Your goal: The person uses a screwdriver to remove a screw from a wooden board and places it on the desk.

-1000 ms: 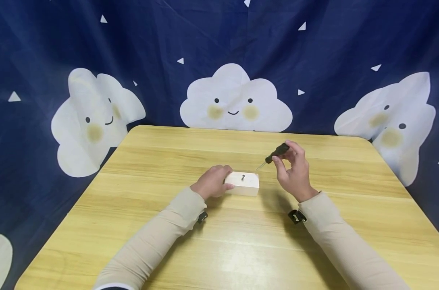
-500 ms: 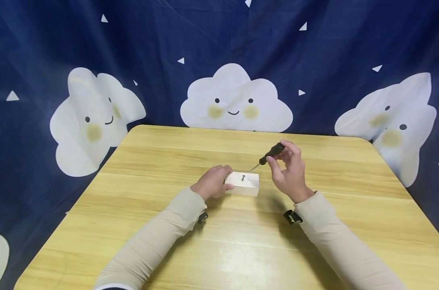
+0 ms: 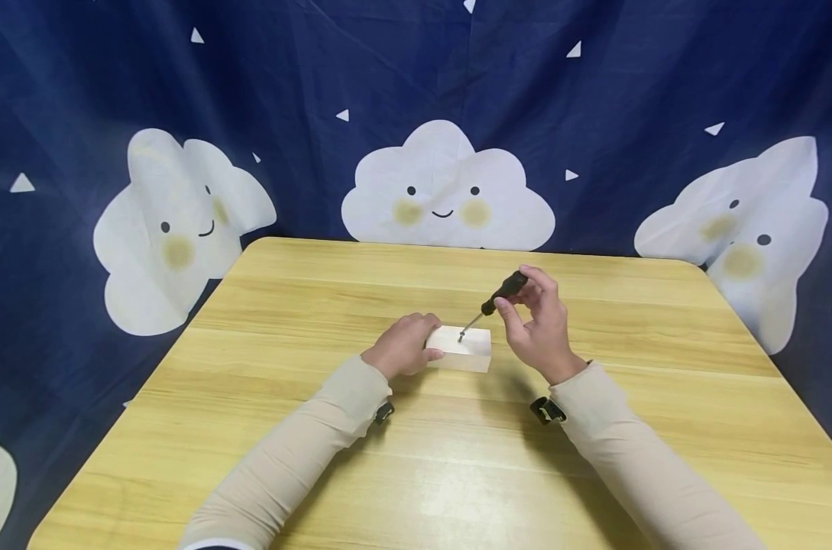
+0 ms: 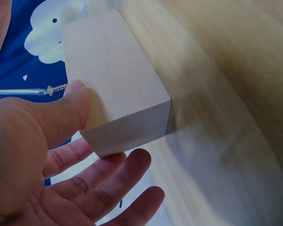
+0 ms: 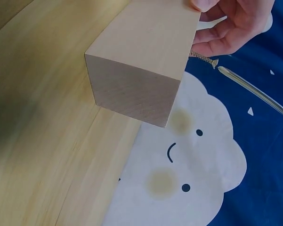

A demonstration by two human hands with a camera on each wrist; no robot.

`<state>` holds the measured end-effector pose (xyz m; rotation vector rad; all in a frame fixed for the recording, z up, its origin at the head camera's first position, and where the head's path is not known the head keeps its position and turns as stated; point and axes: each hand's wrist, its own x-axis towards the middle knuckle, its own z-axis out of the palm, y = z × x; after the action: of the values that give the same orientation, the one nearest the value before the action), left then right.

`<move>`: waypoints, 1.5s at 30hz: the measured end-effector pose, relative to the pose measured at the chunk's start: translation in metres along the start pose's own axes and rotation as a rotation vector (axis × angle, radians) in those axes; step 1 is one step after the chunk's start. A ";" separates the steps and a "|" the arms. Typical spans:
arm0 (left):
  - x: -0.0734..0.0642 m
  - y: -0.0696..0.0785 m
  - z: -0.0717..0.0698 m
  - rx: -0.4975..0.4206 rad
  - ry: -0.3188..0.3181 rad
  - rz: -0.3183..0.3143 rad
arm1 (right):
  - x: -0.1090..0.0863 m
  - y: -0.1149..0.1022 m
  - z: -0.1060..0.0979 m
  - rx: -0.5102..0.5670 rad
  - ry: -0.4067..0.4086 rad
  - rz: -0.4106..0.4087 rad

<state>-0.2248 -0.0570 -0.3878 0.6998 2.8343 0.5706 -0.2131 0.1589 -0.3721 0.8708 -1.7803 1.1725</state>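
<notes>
A pale wooden block lies on the table, its left end gripped by my left hand between thumb and fingers. From the block's top face stands a screw, its threaded shank partly exposed. My right hand pinches the black handle of a screwdriver between thumb and fingertips, above and right of the block. The screwdriver slants down to the left. Its metal shaft ends right at the screw's head, nearly in line with it in the right wrist view.
The wood-grain table spreads out around the block. Behind it hangs a dark blue curtain printed with white clouds and small triangles. Each wrist carries a black strap device at the sleeve.
My right hand has moved left with the screwdriver, bringing its tip from beyond the block's far right corner to the screw's head. My left hand and the block have stayed put.
</notes>
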 end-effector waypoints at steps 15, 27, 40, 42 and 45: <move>0.000 -0.001 -0.002 -0.003 0.011 0.011 | 0.007 0.001 0.004 -0.014 -0.033 -0.018; 0.000 -0.001 0.000 -0.012 0.006 0.021 | 0.008 0.002 0.003 -0.042 -0.041 0.005; 0.000 -0.002 0.001 -0.021 0.014 0.027 | 0.008 0.005 0.000 -0.070 -0.047 0.034; 0.000 -0.002 0.001 -0.020 0.014 0.028 | 0.008 0.006 0.000 -0.073 -0.046 0.037; 0.000 -0.002 0.000 -0.022 0.010 0.025 | 0.008 0.006 -0.001 -0.069 -0.041 0.038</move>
<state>-0.2258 -0.0584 -0.3886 0.7317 2.8277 0.6093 -0.2217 0.1609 -0.3673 0.8297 -1.8667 1.1172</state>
